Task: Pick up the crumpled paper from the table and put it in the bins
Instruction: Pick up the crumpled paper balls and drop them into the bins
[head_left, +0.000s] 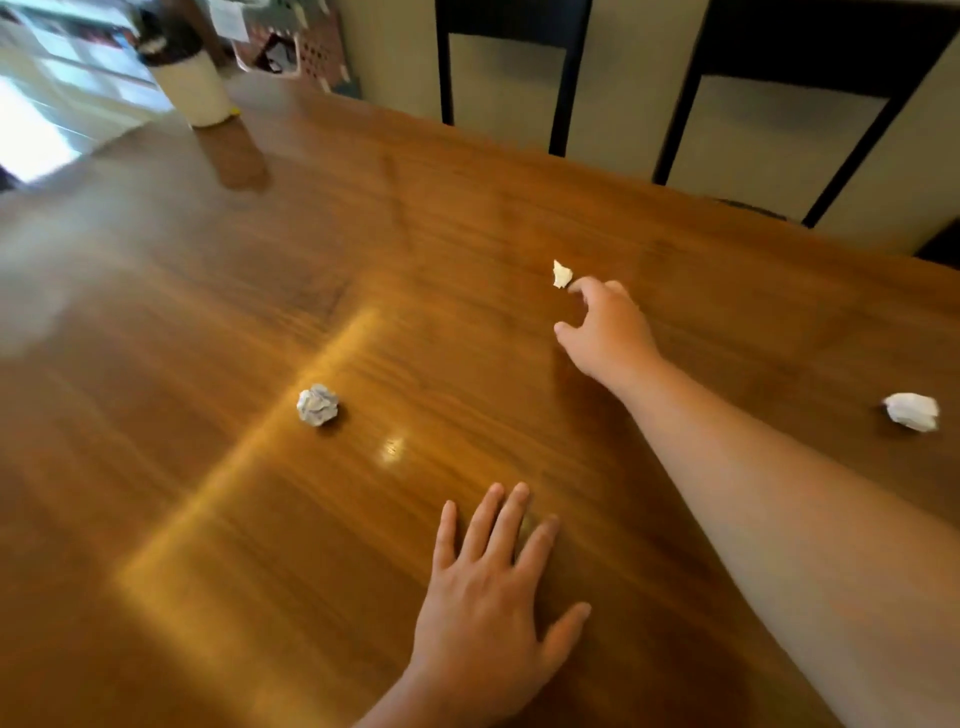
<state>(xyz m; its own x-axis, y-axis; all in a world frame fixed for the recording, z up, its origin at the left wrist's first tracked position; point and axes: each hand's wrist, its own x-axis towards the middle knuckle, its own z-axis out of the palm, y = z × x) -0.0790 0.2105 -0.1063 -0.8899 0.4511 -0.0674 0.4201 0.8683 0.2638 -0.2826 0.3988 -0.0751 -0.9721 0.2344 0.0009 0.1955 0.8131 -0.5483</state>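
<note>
- Now my left hand (493, 597) lies flat on the table (208, 519), fingers spread, empty.
- Left of it sits a crumpled paper ball (317, 405); a second ball (912, 411) lies right of my right forearm.
- Farther, my right hand (602, 327), loosely curled and empty, reaches just beside a small paper scrap (562, 274).

- No text, label, brand, number or sign can be read anywhere in the frame.
- The pale sheet (228, 20) at the upper left is too blurred to tell whether it has any writing.
- The crumpled paper ball (317, 405) left of centre has faint grey marks, too small and smeared to make out as letters.
- The white container (193, 88) at the upper left shows a plain side.
</note>
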